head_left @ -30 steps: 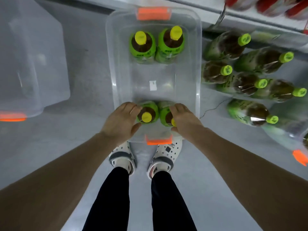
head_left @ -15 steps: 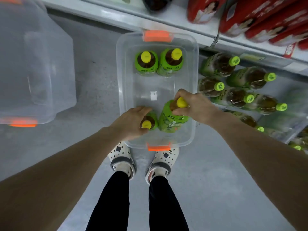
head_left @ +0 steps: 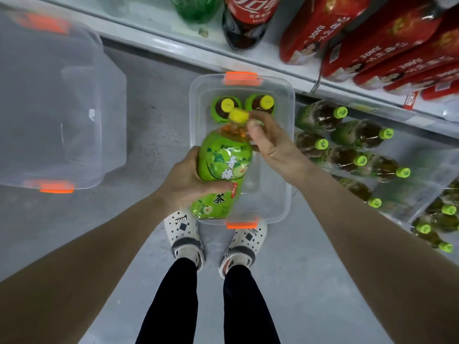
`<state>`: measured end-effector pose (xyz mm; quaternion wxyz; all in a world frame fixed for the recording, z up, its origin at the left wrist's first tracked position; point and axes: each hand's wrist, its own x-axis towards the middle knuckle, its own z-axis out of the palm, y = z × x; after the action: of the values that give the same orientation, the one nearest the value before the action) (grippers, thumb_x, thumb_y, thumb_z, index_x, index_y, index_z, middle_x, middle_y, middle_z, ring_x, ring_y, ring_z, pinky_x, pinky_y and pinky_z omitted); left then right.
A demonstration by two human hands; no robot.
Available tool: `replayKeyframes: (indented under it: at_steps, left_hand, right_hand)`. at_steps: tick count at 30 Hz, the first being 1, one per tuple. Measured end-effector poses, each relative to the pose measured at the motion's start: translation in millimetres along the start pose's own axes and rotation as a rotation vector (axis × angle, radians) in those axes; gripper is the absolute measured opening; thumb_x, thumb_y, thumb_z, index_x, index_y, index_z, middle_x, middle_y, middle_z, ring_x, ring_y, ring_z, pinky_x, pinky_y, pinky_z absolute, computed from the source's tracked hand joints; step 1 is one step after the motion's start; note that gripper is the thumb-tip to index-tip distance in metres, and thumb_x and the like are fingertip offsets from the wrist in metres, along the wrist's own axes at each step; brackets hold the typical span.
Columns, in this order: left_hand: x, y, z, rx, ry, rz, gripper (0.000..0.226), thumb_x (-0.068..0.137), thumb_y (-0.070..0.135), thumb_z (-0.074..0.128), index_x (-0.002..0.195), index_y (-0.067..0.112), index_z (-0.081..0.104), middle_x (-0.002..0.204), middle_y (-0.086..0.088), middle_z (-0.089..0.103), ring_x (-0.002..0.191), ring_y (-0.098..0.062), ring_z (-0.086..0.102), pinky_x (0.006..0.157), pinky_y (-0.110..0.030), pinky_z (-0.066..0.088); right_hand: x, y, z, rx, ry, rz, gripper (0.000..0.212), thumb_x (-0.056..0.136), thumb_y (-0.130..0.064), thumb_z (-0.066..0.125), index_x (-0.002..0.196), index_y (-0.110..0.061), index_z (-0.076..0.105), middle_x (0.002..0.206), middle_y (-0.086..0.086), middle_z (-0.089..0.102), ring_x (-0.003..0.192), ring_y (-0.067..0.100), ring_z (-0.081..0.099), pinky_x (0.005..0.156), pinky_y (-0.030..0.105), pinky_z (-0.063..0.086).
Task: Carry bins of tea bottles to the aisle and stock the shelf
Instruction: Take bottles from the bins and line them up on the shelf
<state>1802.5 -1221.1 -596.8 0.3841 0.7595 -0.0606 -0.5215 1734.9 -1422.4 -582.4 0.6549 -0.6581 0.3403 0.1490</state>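
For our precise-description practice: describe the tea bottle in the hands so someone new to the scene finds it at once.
Beside the shelves, at the person's feet, sits an orange-latched clear bin. Over it, the left hand grips the body of a green-labelled tea bottle and the right hand its neck. Unlike the two bottles standing in the bin, it is tilted and aloft.

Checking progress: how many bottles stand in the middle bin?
2: left bottle and right bottle, side by side at the far end of the bin. The held bottle may hide another.
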Motion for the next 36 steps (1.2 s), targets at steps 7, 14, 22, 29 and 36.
replayKeyframes:
  at_steps: [7,14,22,29,36]
  left_hand:
    - [17,-60,-38,-0.066,0.145,-0.112,0.093,0.041,0.06,0.089,0.122,0.029,0.055,0.109,0.01,0.071,0.1,-0.012,0.069,0.091,-0.043,0.057]
    - [31,-89,-33,-0.162,0.129,-0.141,0.093,0.042,0.06,0.087,0.122,0.026,0.057,0.109,0.006,0.073,0.099,-0.014,0.071,0.091,-0.042,0.057]
    - [39,-94,-31,-0.23,0.076,-0.112,0.089,0.049,0.054,0.088,0.127,0.023,0.056,0.111,0.005,0.074,0.099,-0.014,0.072,0.09,-0.043,0.057]
    - [30,-80,-28,-0.209,0.087,-0.14,0.09,0.047,0.057,0.087,0.124,0.024,0.056,0.109,0.007,0.073,0.096,-0.011,0.072,0.088,-0.039,0.058]
    - [-21,-25,-28,-0.22,0.088,-0.153,0.085,0.05,0.054,0.092,0.123,0.024,0.058,0.109,0.006,0.074,0.097,-0.013,0.072,0.09,-0.043,0.058]
  right_hand:
    - [0,151,40,-0.59,-0.166,0.234,0.093,0.073,-0.024,0.086,0.15,-0.024,0.033,0.148,0.005,0.04,0.134,0.023,0.044,0.102,0.022,0.035]
    - [30,196,78,-0.493,-0.017,0.083,0.08,0.075,-0.024,0.085,0.144,-0.017,0.045,0.143,0.004,0.049,0.128,0.022,0.049,0.105,0.028,0.038]
    - [106,178,65,-0.392,0.078,0.258,0.091,0.051,-0.036,0.094,0.128,-0.023,0.047,0.124,0.001,0.059,0.113,0.02,0.059,0.098,0.039,0.05]
    - [85,163,60,-0.458,0.237,0.319,0.086,0.06,-0.049,0.088,0.128,-0.016,0.047,0.123,0.004,0.059,0.111,0.025,0.06,0.095,0.038,0.05]
    - [-18,101,6,-0.131,0.413,0.433,0.101,0.046,-0.065,0.088,0.13,-0.022,0.051,0.119,-0.003,0.067,0.112,0.023,0.063,0.104,0.039,0.048]
